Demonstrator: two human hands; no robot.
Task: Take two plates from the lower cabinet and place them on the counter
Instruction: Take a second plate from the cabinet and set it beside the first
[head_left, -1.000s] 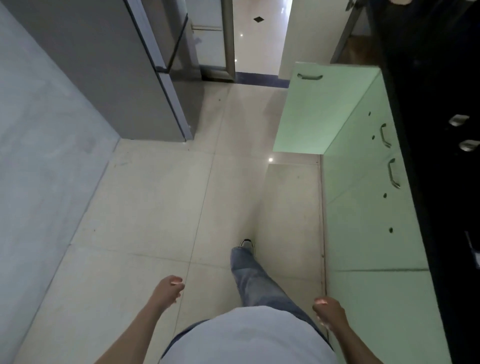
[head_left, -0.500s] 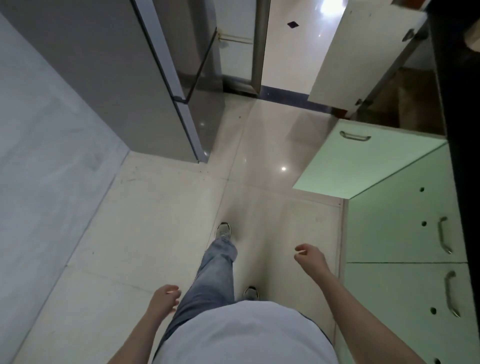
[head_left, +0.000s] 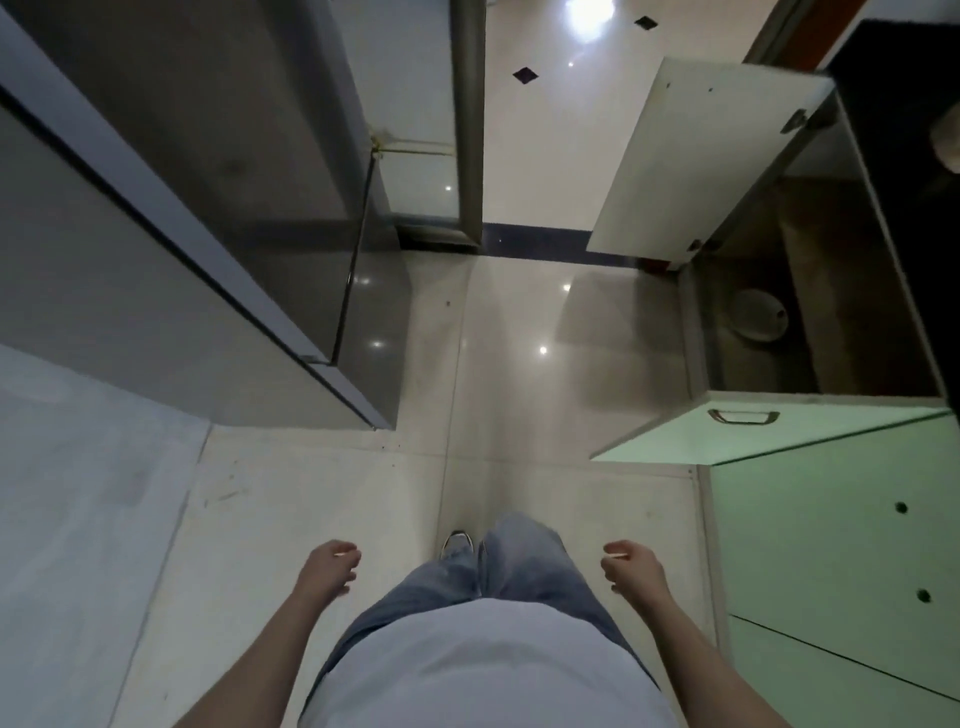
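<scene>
- A person stands on a pale tiled floor (head_left: 322, 493), seen from above, in jeans and a light shirt.
- The left hand (head_left: 330, 567) and right hand (head_left: 635, 566) hang at the sides, fingers loosely curled, holding nothing.
- Ahead on the right, a lower cabinet (head_left: 810, 291) stands open, its two doors (head_left: 691, 161) swung out.
- A pale plate (head_left: 758, 315) lies inside on the dim cabinet floor, well apart from both hands.
- The dark counter (head_left: 904, 156) runs above the cabinet.
</scene>
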